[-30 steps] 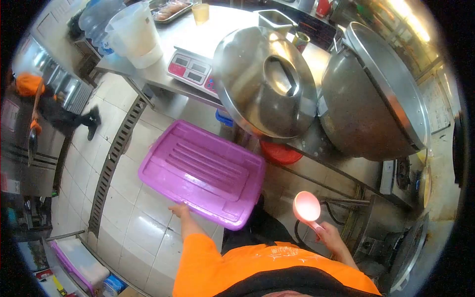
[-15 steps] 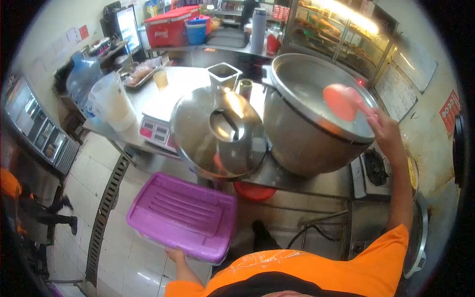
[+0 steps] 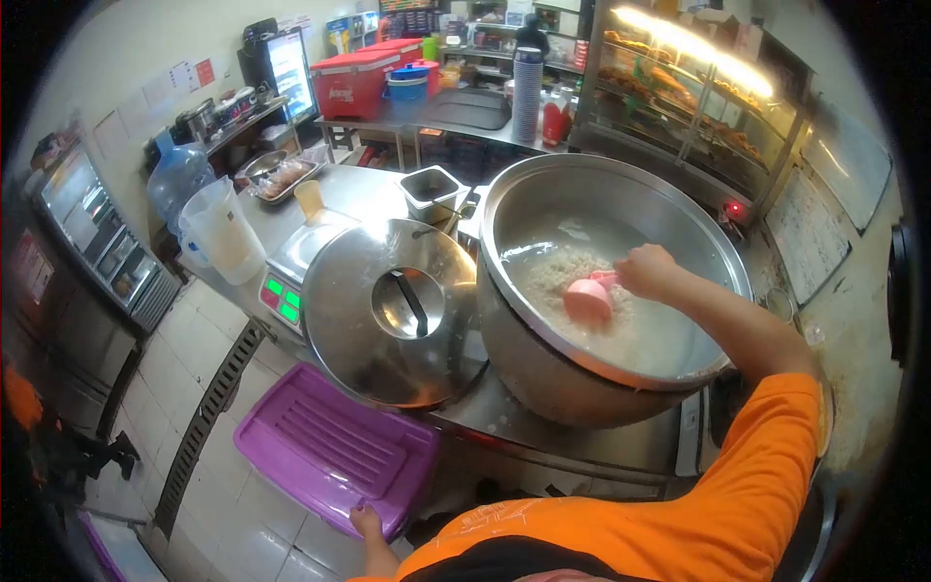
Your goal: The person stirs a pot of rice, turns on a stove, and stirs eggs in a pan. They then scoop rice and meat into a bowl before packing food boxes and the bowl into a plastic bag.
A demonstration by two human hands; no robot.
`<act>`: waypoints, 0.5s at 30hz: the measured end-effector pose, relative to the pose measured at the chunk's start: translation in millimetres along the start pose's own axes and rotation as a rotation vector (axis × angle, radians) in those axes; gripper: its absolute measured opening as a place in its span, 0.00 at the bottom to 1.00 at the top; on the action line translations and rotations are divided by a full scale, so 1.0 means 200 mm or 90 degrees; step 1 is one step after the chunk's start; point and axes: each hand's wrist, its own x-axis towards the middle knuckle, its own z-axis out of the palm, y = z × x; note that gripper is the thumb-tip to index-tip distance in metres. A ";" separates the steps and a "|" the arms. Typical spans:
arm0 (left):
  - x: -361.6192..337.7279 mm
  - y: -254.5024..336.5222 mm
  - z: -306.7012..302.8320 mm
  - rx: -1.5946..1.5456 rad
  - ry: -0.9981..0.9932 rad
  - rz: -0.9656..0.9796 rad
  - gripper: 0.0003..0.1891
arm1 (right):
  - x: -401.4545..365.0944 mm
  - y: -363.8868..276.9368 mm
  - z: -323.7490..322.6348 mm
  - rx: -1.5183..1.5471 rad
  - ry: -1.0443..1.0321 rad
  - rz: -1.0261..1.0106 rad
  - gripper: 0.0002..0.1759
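Note:
My right hand (image 3: 648, 272) is closed round the handle of a pink scoop (image 3: 589, 301), which is tilted inside a large metal pot (image 3: 572, 388). White grains that look like rice (image 3: 553, 276) lie in the pot below and around the scoop. At the near edge of a purple plastic lid (image 3: 339, 441), my left hand (image 3: 367, 522) grips the rim, thumb on top and the other fingers mostly hidden underneath. A round steel pot lid (image 3: 349, 359) with a black handle leans beside the pot, on its left.
A scale (image 3: 283, 291) with green displays and a clear pitcher (image 3: 223, 233) stand on the steel table at left. Behind the pot is a lit food display case (image 3: 679, 97). A floor drain (image 3: 208, 417) runs along the tiles; a person's leg (image 3: 107, 454) shows at far left.
My right hand has brought the scoop down from above the pot's rim into the pot, and grains now show there. My left hand stays at the purple lid. The view has shifted.

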 end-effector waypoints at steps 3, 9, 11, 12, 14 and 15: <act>-0.10 0.14 0.00 -0.118 0.105 0.066 0.14 | 0.16 0.08 0.09 -0.007 0.033 0.012 0.10; -0.22 0.83 -0.25 -0.306 0.238 0.263 0.09 | 0.52 0.18 0.27 0.010 0.139 0.043 0.09; -0.26 1.16 -0.35 -0.286 0.249 0.408 0.09 | 0.60 0.16 0.26 0.019 0.149 0.030 0.09; -0.29 1.33 -0.39 -0.259 0.259 0.491 0.08 | 0.60 0.14 0.24 0.015 0.155 0.014 0.09; -0.29 1.64 -0.39 -0.231 0.249 0.624 0.09 | 0.57 0.08 0.18 0.013 0.166 -0.010 0.09; -0.28 1.77 -0.36 -0.210 0.215 0.656 0.11 | 0.54 0.04 0.14 0.018 0.190 -0.033 0.08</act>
